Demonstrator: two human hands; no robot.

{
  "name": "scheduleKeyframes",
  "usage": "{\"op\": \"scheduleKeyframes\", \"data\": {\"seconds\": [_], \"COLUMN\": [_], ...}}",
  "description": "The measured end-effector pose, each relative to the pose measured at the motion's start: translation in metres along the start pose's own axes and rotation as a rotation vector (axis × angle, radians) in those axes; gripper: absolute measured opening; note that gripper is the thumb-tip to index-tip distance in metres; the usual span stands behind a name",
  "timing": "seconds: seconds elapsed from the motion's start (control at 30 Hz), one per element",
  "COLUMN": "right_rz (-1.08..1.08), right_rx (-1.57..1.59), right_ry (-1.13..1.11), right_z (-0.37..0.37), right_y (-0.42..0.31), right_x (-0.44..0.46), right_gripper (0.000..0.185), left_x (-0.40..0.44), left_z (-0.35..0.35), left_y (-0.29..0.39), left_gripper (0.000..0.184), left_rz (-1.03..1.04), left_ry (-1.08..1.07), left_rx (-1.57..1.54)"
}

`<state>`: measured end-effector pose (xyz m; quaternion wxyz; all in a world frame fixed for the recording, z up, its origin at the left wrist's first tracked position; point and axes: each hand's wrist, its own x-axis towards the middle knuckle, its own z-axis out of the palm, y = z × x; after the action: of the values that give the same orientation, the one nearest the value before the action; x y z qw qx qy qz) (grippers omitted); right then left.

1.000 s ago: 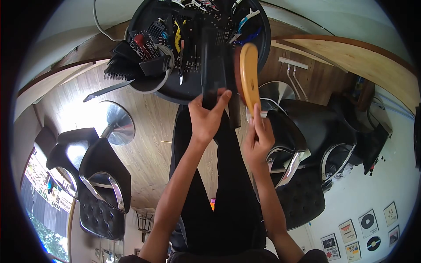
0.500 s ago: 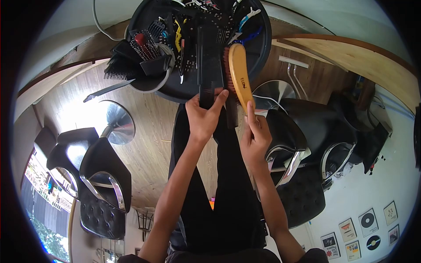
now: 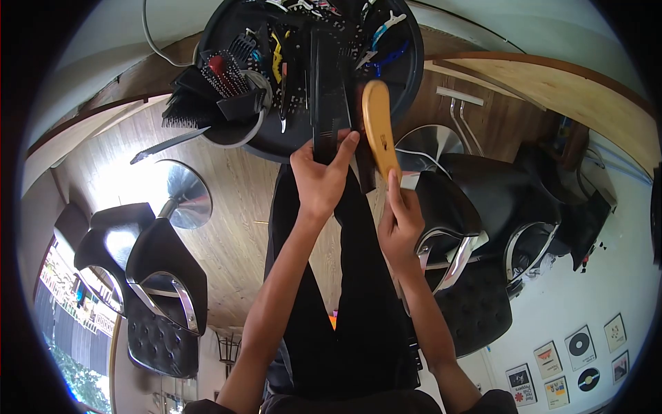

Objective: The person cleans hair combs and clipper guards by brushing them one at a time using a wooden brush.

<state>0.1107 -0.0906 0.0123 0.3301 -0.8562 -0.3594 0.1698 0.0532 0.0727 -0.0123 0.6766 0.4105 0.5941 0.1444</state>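
Observation:
My left hand (image 3: 322, 176) is closed around a bunch of dark combs (image 3: 329, 96), held over a round black tray (image 3: 289, 143). One dark brown comb (image 3: 365, 169) slants down past its thumb. In my right hand (image 3: 403, 219) is a curved wooden brush (image 3: 378, 131) with lettering on its back, its index finger laid along the lower end. The brush's bristles face the combs; blur hides whether they touch.
A round holder (image 3: 258, 121) with several hairbrushes stands at the tray's left. Hair clips (image 3: 386, 31) lie on the tray. Black salon chairs (image 3: 165, 276) stand on both sides, and a wooden ledge (image 3: 538, 76) runs at the right.
The wooden brush has shifted a little downward along the combs, and its bristle side is now blurred. My left hand and the combs have barely moved.

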Motion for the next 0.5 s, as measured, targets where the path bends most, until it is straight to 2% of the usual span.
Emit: {"op": "scheduleKeyframes", "data": {"seconds": [0.13,0.23,0.3,0.43,0.5], "right_rz": [0.023,0.009,0.063,0.090,0.097], "right_rx": [-0.002,0.013,0.001,-0.019,-0.013], "right_ry": [-0.015,0.011,-0.070,-0.097,-0.070], "right_z": [0.003,-0.010,-0.023,-0.022,-0.018], "right_y": [-0.001,-0.005,-0.011,-0.017,-0.019], "right_x": [0.016,0.006,-0.013,-0.028,-0.018], "right_gripper": [0.058,0.056,0.054,0.054,0.055], "left_x": [-0.002,0.007,0.012,0.009,-0.001], "left_z": [-0.005,-0.004,0.001,0.013,0.016], "left_y": [-0.005,-0.005,-0.002,-0.003,-0.004], "left_gripper": [0.021,0.021,0.019,0.019,0.020], "left_rz": [0.031,0.009,0.049,0.112,0.107], "left_ry": [-0.021,0.023,0.112,0.104,0.033], "left_rx": [0.046,0.042,-0.033,-0.044,0.066]}}
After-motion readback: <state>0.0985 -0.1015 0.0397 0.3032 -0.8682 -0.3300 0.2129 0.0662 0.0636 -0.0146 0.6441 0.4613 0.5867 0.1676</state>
